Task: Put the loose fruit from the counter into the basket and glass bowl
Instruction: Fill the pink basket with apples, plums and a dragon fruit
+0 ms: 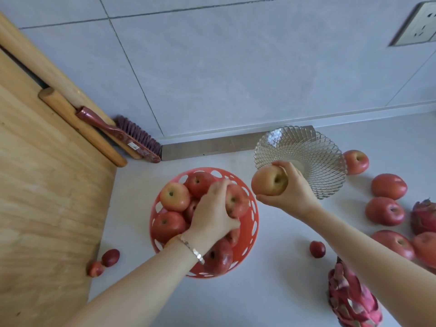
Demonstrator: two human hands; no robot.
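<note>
An orange plastic basket (253,223) sits mid-counter, filled with several red apples. Over its right side my left hand (212,215) grips a red apple (237,200). My right hand (292,187) holds a paler, yellowish-red apple (267,181) in the air between the basket and the cut-glass bowl (313,149), which holds no fruit. Several loose apples (384,210) lie on the counter to the right. One dragon fruit (351,298) lies at the lower right and another (424,215) at the right edge.
A small plum (317,249) lies between basket and dragon fruit; two more plums (109,257) sit by the wooden board (47,197) on the left. A red brush (132,138) and rolling pin (82,127) rest at the back left. Tiled wall behind.
</note>
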